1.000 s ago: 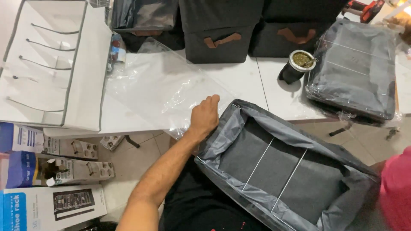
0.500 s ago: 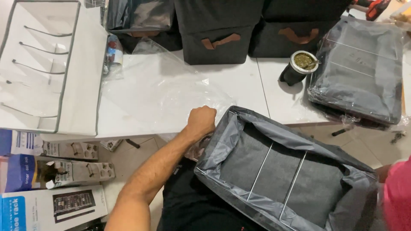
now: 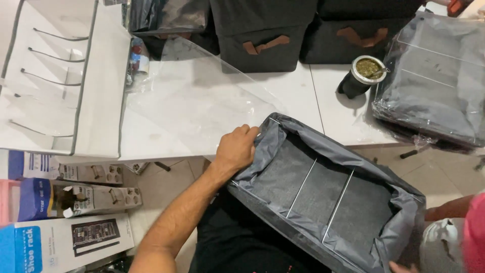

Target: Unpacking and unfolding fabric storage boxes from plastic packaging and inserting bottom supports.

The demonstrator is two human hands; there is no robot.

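Bin (image 3: pixel 323 194), grey fabric with wire frame, is sitting open-side-up against the white table (image 3: pixel 283 96) edge, partly over the person's lap. Left hand (image 3: pixel 236 149) is gripping the bin's near-left corner, fingers curled tight over the rim. Right hand (image 3: pixel 401 267) is barely showing at the bin's lower right corner; can't tell its finger state. Clear plastic sheet (image 3: pixel 197 101) is lying on the table just beside the left hand. Cup (image 3: pixel 359 76) is standing behind the bin.
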